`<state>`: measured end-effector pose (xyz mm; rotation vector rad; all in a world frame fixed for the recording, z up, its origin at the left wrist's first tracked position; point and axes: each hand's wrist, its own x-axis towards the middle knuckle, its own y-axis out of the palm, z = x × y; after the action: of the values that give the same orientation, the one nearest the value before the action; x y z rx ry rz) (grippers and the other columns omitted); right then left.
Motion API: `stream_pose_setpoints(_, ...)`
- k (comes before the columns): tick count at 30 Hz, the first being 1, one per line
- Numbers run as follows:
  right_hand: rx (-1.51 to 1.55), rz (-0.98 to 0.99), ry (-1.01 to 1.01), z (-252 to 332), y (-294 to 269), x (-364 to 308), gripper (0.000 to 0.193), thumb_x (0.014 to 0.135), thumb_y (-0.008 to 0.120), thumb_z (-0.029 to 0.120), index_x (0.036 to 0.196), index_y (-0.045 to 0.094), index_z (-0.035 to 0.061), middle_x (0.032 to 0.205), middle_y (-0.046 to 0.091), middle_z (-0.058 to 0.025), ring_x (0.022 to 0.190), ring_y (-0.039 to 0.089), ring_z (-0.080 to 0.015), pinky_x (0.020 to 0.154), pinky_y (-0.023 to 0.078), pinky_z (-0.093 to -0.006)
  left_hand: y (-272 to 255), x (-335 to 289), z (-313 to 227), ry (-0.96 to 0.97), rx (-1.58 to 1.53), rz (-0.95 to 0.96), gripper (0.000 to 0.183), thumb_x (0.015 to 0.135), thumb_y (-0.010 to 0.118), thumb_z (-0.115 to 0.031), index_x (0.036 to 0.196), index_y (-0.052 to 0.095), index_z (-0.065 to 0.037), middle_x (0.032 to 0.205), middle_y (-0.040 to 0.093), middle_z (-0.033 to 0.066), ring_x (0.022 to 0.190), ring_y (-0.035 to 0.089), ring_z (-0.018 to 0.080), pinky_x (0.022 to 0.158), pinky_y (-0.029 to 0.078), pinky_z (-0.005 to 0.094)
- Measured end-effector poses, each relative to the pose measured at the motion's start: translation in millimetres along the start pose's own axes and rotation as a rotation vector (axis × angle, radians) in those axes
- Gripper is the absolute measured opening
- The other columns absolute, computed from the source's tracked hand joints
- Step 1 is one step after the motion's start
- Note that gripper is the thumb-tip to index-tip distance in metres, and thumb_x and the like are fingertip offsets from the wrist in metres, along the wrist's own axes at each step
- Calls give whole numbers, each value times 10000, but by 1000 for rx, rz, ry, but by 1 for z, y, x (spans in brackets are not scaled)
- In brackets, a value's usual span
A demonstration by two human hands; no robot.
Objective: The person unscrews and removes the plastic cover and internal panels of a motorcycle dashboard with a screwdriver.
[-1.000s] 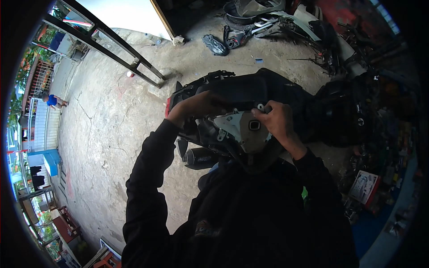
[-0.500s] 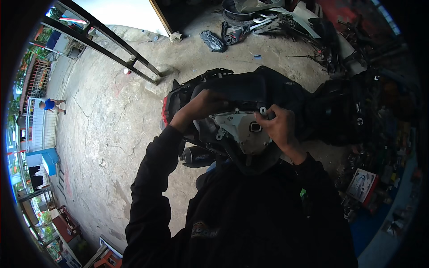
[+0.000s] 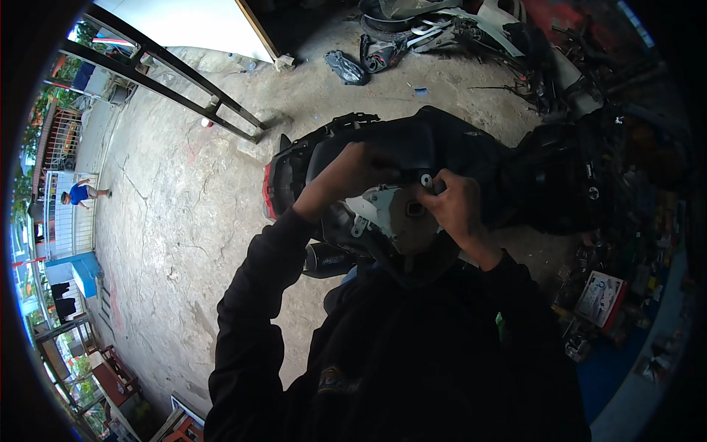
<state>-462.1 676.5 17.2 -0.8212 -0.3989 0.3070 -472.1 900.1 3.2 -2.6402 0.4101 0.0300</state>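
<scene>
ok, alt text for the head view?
Both bare hands, left hand and right hand, work on a grey metal engine cover at the rear of a black scooter parked on a cracked concrete floor; scrap parts lie beyond.

A: The cowl (image 3: 412, 147)?
B: Matt black plastic, smooth. The bracket (image 3: 394, 214) looks dull grey metal.
A: And the floor (image 3: 169, 214)?
B: Rough, cracked concrete. The sleeves (image 3: 258, 295) are soft black cloth.

Both arms bent upward, left hand (image 3: 352, 175) and right hand (image 3: 455, 208) close together, fingers curled.
</scene>
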Motion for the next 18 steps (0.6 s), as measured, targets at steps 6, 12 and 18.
stream_pose_setpoints(6, 4, 3, -43, -6, 4, 0, 356, 721, 786, 287, 666, 591, -5, 596, 593, -182, 550, 625, -342, 482, 449, -377, -10, 22, -16, -114, 115, 167, 186, 738, 698, -100, 901, 708, -9, 786, 704, 115, 761, 685, 196, 704, 524, 316)
stream_pose_setpoints(12, 29, 116, 19, -7, -11, 5, 334, 749, 756, 324, 713, 624, 19, 655, 639, -151, 619, 648, -333, 564, 494, -397, -7, 17, 0, -36, 140, 185, 254, 751, 717, -136, 970, 682, -13, 875, 708, 114, 822, 684, 198, 754, 521, 313)
stream_pose_setpoints(18, 862, -67, 67, 16, -61, 47, 261, 841, 661, 230, 710, 564, 26, 620, 539, -51, 548, 522, -165, 547, 424, -309, 6, 3, 11, 0, -93, 71, 333, 738, 756, -127, 1035, 646, -23, 974, 686, 106, 871, 674, 196, 793, 514, 309)
